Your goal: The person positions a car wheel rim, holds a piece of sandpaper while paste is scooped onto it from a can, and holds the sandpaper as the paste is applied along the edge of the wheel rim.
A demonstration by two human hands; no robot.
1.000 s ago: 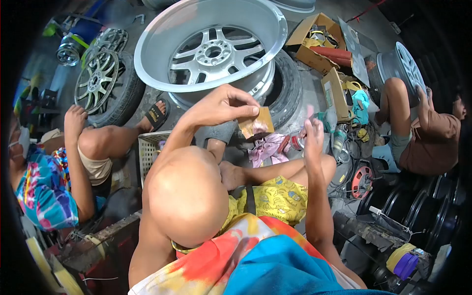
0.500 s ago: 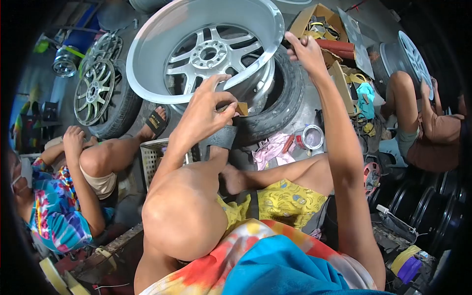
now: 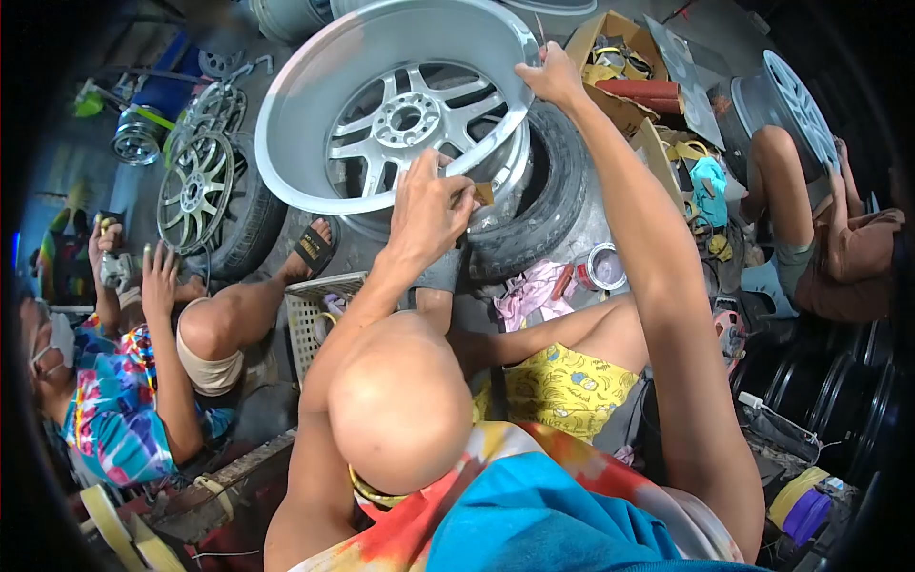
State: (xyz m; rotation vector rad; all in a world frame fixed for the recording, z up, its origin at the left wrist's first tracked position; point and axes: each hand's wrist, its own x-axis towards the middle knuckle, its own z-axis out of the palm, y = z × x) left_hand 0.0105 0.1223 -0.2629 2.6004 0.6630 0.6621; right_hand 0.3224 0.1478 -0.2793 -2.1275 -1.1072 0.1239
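A grey alloy wheel (image 3: 295,153) lies tilted on top of a black tyre (image 3: 562,181) in front of me. My left hand (image 3: 429,205) is at the wheel's near edge, its thumb and fingers closed on a small brown piece of what looks like sandpaper (image 3: 485,194). At the wheel's right edge is my right hand (image 3: 556,76), fingers bent against the rim. Something thin stands up beside that hand; what its fingers hold is too small to name.
A co-worker (image 3: 124,400) sits at left, hands raised near a grey tool (image 3: 116,272). Another person (image 3: 848,257) holds a wheel (image 3: 799,110) at right. Nearby are a cardboard box (image 3: 581,43), an open can (image 3: 604,267), a pink cloth (image 3: 527,297) and a plastic basket (image 3: 303,319).
My right hand has moved left and up onto the wheel's edge. My left hand has shifted slightly right with the brown piece. The left co-worker's hands have parted and risen.
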